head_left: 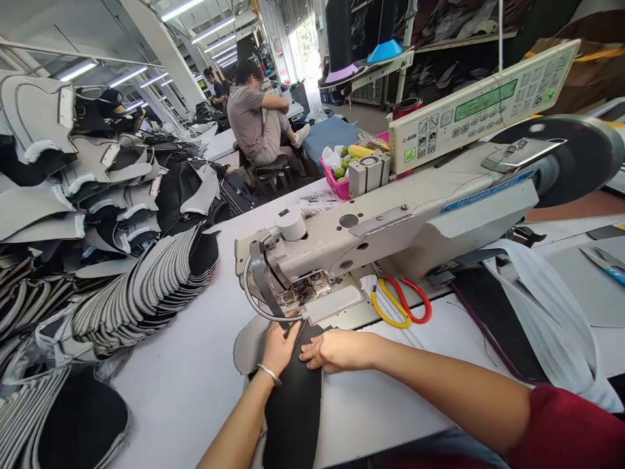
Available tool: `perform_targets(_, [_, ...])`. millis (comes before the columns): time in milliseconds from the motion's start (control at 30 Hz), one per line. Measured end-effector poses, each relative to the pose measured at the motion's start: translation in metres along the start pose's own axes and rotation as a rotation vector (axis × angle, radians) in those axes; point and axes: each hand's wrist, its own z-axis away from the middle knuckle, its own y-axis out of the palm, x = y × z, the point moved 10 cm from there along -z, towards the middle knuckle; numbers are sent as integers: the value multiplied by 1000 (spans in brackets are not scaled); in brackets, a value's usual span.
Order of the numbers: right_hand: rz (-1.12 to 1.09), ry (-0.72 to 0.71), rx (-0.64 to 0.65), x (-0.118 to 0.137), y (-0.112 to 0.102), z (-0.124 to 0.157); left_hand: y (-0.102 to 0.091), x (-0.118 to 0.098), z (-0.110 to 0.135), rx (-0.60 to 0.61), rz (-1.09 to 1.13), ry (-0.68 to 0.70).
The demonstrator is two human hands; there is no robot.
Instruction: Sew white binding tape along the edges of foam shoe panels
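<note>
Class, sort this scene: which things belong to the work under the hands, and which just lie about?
Probably in the job: black piece; left hand and right hand, on it; sewing machine; control panel.
Apparently lying about: red-and-yellow-handled scissors; pink basket.

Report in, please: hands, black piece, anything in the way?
Left hand and right hand on black piece. Its far end at the machine. Scissors close by, but not on it.

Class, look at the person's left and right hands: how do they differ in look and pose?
The left hand has a silvery bangle at its wrist; the right hand has none. The left hand's fingers point away, toward the sewing machine; the right hand's point leftward. Both touch the black piece.
</note>
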Motion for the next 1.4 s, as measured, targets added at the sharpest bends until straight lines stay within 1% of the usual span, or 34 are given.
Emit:
perform_targets(67, [2, -39, 40, 1, 6, 0, -2, 8, -5, 61, 93, -45])
perform_targets(133, [-3, -40, 48, 1, 6, 0, -5, 7, -8, 129, 118, 0])
perform_targets(200, [-22, -42, 42, 2, 4, 1, -5, -3, -9, 195, 53, 143])
perform_targets(300, [-55, -16, 22, 3, -2, 3, -2, -19, -1, 259, -132, 374])
perform_targets(367, [-57, 11, 10, 3, -5, 4, 2, -25, 5, 251, -238, 441])
perform_targets(533, [45, 20, 9, 11, -12, 3, 13, -32, 13, 177, -364, 412])
perform_targets(667, [114, 32, 46, 15, -13, 3, 26, -40, 17, 214, -460, 472])
perform_targets(767, [113, 47, 53, 14, -11, 3, 27, -42, 18, 219, -483, 527])
perform_targets(867, [97, 66, -5, 8, -9, 2, 25, -39, 14, 222, -450, 541])
perform_targets(1000, [103, 76, -137, -5, -3, -6, 29, -29, 4, 311, -462, 544])
perform_targets(1067, [144, 95, -181, -10, -1, -10, 28, -26, -1, 340, -495, 580])
perform_targets(1133, [185, 108, -213, -10, -2, -10, 25, -26, -5, 358, -521, 622])
perform_targets(1200, [208, 77, -179, -1, -1, -8, 25, -29, -6, 381, -537, 658])
perform_targets(1300, [208, -26, -21, 21, 12, -3, 30, -44, -2, 366, -572, 673])
perform_targets(1333, [204, -45, 4, 27, 15, -1, 33, -49, 0, 345, -596, 656])
perform_targets(1400, [198, -35, -6, 32, 15, 0, 43, -58, 5, 305, -654, 584])
